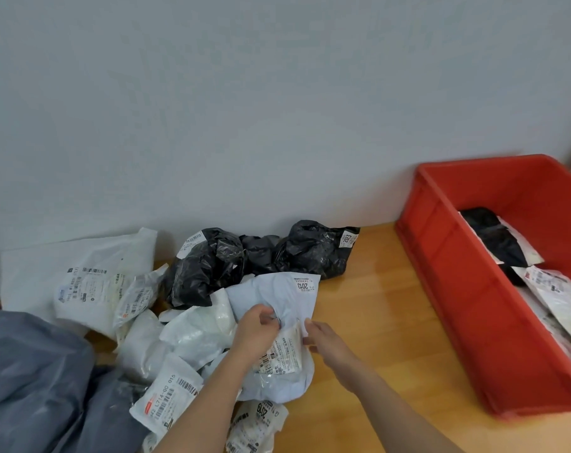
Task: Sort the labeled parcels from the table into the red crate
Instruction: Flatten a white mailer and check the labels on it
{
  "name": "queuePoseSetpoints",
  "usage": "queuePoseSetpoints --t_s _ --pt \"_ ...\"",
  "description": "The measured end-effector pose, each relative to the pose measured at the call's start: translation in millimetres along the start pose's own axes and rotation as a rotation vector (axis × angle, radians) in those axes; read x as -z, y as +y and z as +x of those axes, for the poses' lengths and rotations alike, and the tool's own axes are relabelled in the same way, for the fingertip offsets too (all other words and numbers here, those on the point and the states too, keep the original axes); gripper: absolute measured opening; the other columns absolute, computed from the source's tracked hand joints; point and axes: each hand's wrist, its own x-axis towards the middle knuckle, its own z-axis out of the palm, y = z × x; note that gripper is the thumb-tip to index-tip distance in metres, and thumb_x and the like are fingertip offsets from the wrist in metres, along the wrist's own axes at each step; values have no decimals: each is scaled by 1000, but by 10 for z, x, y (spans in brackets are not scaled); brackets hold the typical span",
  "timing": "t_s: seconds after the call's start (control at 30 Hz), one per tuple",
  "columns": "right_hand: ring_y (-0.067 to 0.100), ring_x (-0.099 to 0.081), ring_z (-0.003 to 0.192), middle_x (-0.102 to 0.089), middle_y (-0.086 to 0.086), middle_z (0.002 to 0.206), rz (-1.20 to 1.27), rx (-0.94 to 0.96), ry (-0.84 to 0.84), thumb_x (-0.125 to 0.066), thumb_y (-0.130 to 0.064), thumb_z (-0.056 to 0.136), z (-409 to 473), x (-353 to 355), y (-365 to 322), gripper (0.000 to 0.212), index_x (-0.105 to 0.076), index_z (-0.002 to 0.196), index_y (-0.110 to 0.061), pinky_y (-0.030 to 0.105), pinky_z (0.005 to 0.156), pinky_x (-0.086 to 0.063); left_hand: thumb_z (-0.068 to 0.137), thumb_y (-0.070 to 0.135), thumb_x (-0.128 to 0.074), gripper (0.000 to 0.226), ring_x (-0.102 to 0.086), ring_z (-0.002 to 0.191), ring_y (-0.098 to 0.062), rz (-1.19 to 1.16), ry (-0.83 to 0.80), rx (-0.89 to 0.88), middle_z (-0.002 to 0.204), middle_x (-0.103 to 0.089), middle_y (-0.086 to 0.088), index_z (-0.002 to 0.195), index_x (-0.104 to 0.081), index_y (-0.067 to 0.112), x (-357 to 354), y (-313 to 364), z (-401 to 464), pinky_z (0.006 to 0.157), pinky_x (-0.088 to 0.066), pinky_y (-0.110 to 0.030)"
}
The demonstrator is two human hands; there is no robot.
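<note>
A heap of labeled parcels covers the left of the wooden table (375, 322): white bags, black bags (212, 263) and a pale blue parcel (271, 295) in the middle. My left hand (256, 328) grips a fold of the pale blue parcel near its lower label (282, 354). My right hand (326, 344) touches the same parcel's right edge, its fingers pinching the plastic. The red crate (457, 289) stands at the right and holds several parcels, one black (496, 237) and one white (559, 289).
A grey wall runs behind the table. A large grey bag (32, 371) fills the lower left corner. A big white bag (81, 266) leans at the back left. Bare wood lies between the heap and the crate.
</note>
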Motion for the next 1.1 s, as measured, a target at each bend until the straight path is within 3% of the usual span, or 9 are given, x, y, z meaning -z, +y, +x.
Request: queuePoseSetpoints --t_s 0.13,0.37,0.5,0.63,0.73,0.8,0.9,1.0,1.1 --pt "7 -57 100 -62 -1 116 23 47 11 -42 -53 98 -79 118 15 43 -48 127 -21 26 88 -40 92 15 -63 25 -58 88 -7 -97 -33 23 98 -58 6 115 -54 18 -79 116 -34 70 -46 -19" --pt "25 -68 87 -73 13 86 6 128 325 -45 -38 101 -168 429 108 38 -66 100 -8 35 78 -52 90 17 -68 32 -63 95 -8 -177 -147 -57 107 -66 2 119 -55 19 -261 347 -134 65 -49 -14" --pt "22 -66 67 -70 14 75 -16 80 466 -44 -26 102 -201 588 209 38 -68 93 2 33 66 -54 91 8 -64 32 -59 114 -9 -87 -308 -132 122 -64 4 120 -60 22 -407 377 -148 88 -51 -19" --pt "18 -55 64 -64 6 74 -89 -33 528 -48 -16 94 -197 724 430 23 -61 89 3 30 56 -43 91 4 -60 36 -55 112 -7 36 -171 -153 125 -57 5 124 -58 18 -545 317 -107 82 -42 -10" --pt "24 -56 90 -57 11 111 -73 -84 617 -52 -20 91 -230 790 513 28 -52 118 -10 30 70 -45 90 11 -61 40 -55 94 -9 112 77 -4 131 -49 -4 129 -53 14 -560 283 -104 75 -49 -18" --pt "34 -44 120 -43 17 133 -148 -84 684 -56 -22 90 -202 830 581 47 -44 134 -10 38 100 -38 89 25 -64 54 -45 120 -29 227 143 152 142 -37 -13 137 -43 14 -534 247 -108 96 -43 -37" --pt "35 -22 139 -30 12 149 -277 -36 657 -54 -29 92 -198 852 593 61 -33 146 -15 42 114 -19 85 36 -65 80 -32 133 -39 197 87 375 149 -23 -16 148 -22 12 -520 161 -46 107 -37 -48" --pt "31 -38 131 -49 6 138 -354 -52 547 -45 -38 95 -208 881 538 52 -39 144 -22 43 108 -30 76 41 -65 73 -51 116 -33 96 -27 393 131 -50 -11 139 -40 16 -561 93 -8 98 -48 -48" --pt "28 -55 110 -63 2 100 -415 -117 531 -32 -44 98 -217 915 560 42 -62 107 -16 42 100 -39 83 30 -65 46 -57 107 -23 -7 -146 249 120 -59 -4 127 -55 19 -623 171 -85 94 -49 -37"
